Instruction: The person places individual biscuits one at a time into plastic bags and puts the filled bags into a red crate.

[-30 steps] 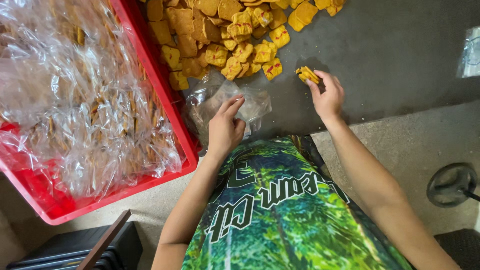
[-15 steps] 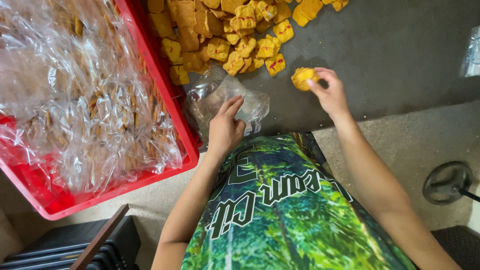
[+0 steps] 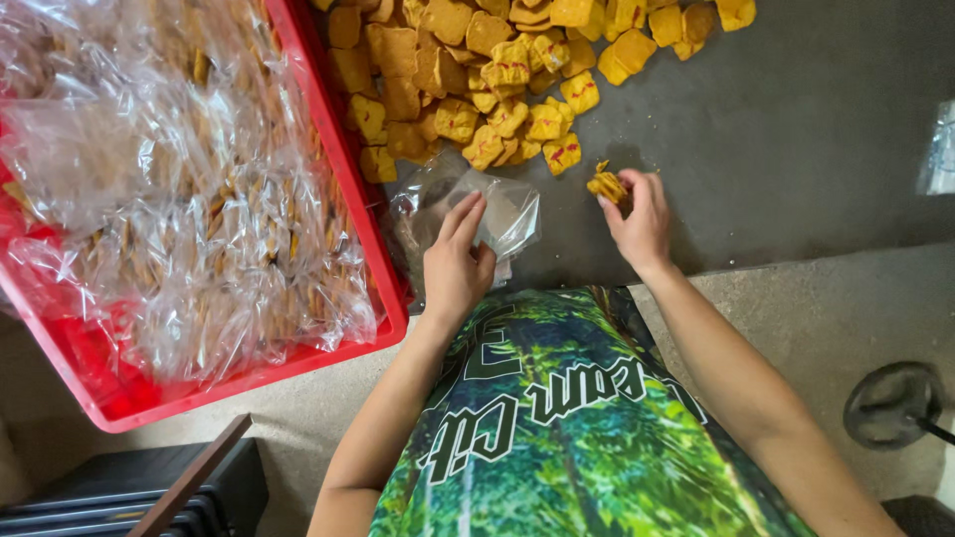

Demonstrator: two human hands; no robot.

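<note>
A dark mat (image 3: 796, 149) bears yellow biscuits (image 3: 497, 80) and a clear bag (image 3: 512, 214)

Person's body: both arms bare from upper arm to wrist, no sleeves in view, no watch, rings or gloves on the left hand (image 3: 456, 267) or the right hand (image 3: 642, 224). Torso covered by a garment (image 3: 557, 418) with an all-over forest print, green foliage and darker trunks, large white-outlined dark lettering running diagonally across it. Fingers bare.
</note>
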